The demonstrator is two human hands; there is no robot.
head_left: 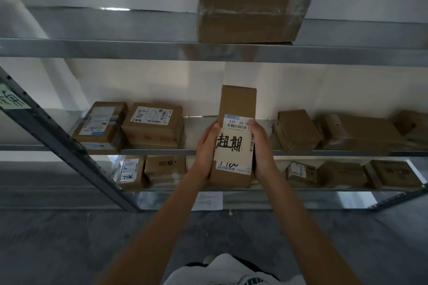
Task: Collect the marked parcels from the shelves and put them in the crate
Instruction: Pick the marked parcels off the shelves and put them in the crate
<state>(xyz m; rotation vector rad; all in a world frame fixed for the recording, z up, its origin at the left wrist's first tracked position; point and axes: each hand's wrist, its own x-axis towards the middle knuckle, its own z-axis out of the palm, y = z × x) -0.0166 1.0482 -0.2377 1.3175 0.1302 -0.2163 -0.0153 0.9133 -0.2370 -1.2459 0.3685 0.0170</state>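
My left hand [206, 146] and right hand [261, 146] clamp the marked parcel [235, 136] upright between them, off the shelf [162, 152] just behind, and only side pressure holds it, so it could slip down.

The held parcel [235, 139] carries a white label printed "530- D5", with "超期" handwritten in black marker below its barcode. A lower-shelf box [129, 172] has a label handwritten "982L" or similar, upside down.
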